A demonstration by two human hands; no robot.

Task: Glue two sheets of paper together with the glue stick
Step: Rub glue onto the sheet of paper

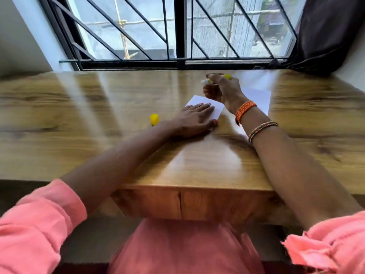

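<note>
Your left hand [194, 119] lay flat on the small sheet of paper [205, 107], with the fingers straight and close together and the thumb at the near edge of the sheet. It pressed the paper down and gripped nothing. This sheet was near the middle of the wooden table [98, 119], a little toward the far edge by the window [177, 28].

Your right hand [222, 89] was raised above the table, just beyond the small sheet. Its fingers were curled around the glue stick [216, 79], which lay almost level in the grip. The whitish end pointed to the left and the yellow end came out on the right side of the hand. The picture was blurred there, so I cannot tell if the glue end touched anything.

The second sheet of paper [256, 97] lay on the table behind your right wrist, toward the right, and part of it was hidden by the wrist and the forearm. The two sheets seemed apart, but the arm covered the place between them.

The yellow cap [154, 119] stood on the table just to the left of your left wrist. Your right wrist carried an orange band [245, 110] and thin bangles [261, 129].
</note>
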